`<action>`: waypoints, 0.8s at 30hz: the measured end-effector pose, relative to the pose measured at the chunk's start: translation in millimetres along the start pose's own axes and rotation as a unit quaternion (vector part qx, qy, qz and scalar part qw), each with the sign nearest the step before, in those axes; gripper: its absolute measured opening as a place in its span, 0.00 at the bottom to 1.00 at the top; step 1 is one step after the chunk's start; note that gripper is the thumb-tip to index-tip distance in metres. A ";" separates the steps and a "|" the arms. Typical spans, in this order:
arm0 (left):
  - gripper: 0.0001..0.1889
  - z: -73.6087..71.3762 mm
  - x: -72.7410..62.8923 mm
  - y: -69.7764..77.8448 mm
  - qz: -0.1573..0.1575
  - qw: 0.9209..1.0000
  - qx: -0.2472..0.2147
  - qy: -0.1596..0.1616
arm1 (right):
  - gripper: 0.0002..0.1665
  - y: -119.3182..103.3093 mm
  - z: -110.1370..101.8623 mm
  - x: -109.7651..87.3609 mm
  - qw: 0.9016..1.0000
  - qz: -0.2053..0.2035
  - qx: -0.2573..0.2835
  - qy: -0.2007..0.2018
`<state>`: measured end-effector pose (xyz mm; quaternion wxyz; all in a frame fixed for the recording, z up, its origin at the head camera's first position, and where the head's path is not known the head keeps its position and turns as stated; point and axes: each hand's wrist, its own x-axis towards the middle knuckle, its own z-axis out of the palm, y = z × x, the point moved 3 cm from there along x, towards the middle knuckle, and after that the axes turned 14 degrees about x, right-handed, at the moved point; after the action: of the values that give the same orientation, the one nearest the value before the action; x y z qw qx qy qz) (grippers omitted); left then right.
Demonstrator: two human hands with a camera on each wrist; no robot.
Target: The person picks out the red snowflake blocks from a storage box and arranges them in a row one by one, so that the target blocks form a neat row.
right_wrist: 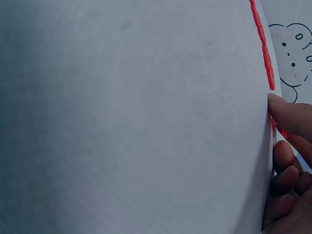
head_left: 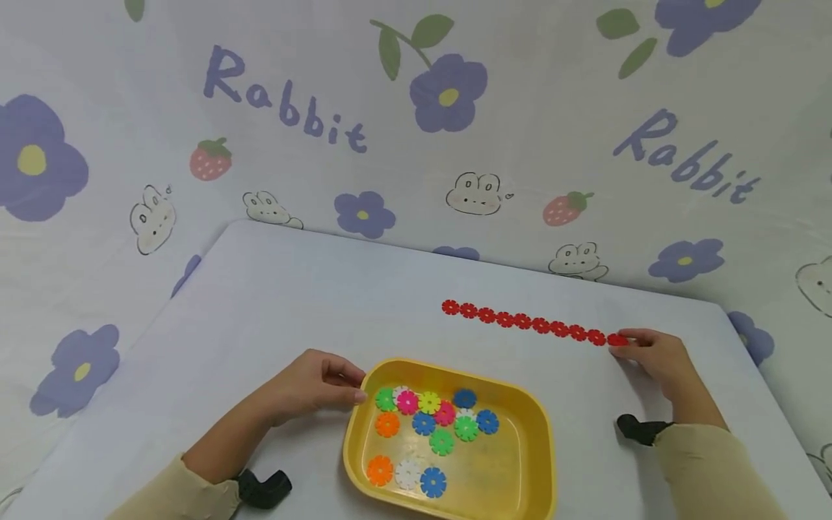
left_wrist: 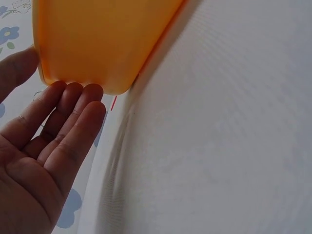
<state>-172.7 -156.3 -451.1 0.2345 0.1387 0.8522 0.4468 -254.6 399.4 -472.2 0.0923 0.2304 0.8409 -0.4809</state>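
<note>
At the right end of a row of red snowflake-shaped discs [head_left: 523,321], my right hand [head_left: 659,363] pinches one red disc [head_left: 617,340] between thumb and fingers. That disc appears tilted beside the flat ones; in the right wrist view the fingers partly hide it. My left hand [head_left: 304,386] holds the far-left corner of a yellow tray [head_left: 549,451], its thumb at the rim. The left wrist view has the fingertips [left_wrist: 92,92] against the tray's outer wall. Inside the tray lie several snowflake discs in blue [head_left: 432,482], green [head_left: 442,441], orange [head_left: 380,470], white, pink and yellow.
A white cloth [head_left: 312,289] covers the table. Behind it hangs a curtain [head_left: 403,166] printed with flowers, strawberries, rabbits and lettering. Black wrist-worn devices stick out beside the left sleeve [head_left: 265,489] and the right sleeve [head_left: 708,469].
</note>
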 end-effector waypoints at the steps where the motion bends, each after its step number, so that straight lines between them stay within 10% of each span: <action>1: 0.19 0.0 -0.4 -0.4 0.000 1.000 0.001 0.000 | 0.46 -0.4 0.6 -0.3 1.000 -0.001 -0.001 0.001; 24: 0.20 2.1 0.2 0.9 0.002 1.000 -0.001 0.000 | 0.39 -2.5 2.0 -0.9 0.999 -0.028 -0.023 0.015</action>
<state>-171.8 -154.2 -451.5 0.2335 0.1401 0.8512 0.4486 -255.1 396.3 -470.9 0.0713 0.2122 0.8589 -0.4606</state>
